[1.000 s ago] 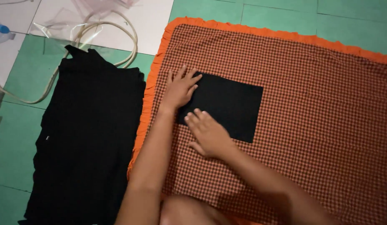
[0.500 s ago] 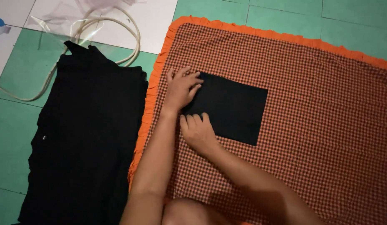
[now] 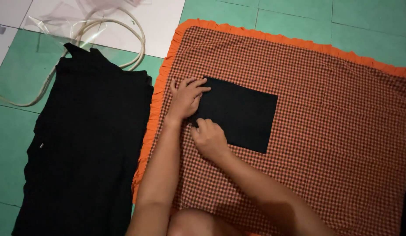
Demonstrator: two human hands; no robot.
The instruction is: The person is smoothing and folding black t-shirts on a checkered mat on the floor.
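Green tiled floor (image 3: 19,144), checked orange-frilled cloth (image 3: 334,131) right of centre. Folded black piece (image 3: 240,113) mid-frame. Left hand (image 3: 185,98) flat, fingers spread on its left edge; right hand (image 3: 209,140) curled, pinching lower-left corner.

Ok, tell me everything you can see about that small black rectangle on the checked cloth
The black rectangle is a flat, matte piece that looks like folded fabric, plain with no visible print. It lies slightly tilted on the red-and-black checked cloth, towards that cloth's left side. The left hand rests on its upper left corner, and the right hand presses at its lower left edge. Nothing else touches it.
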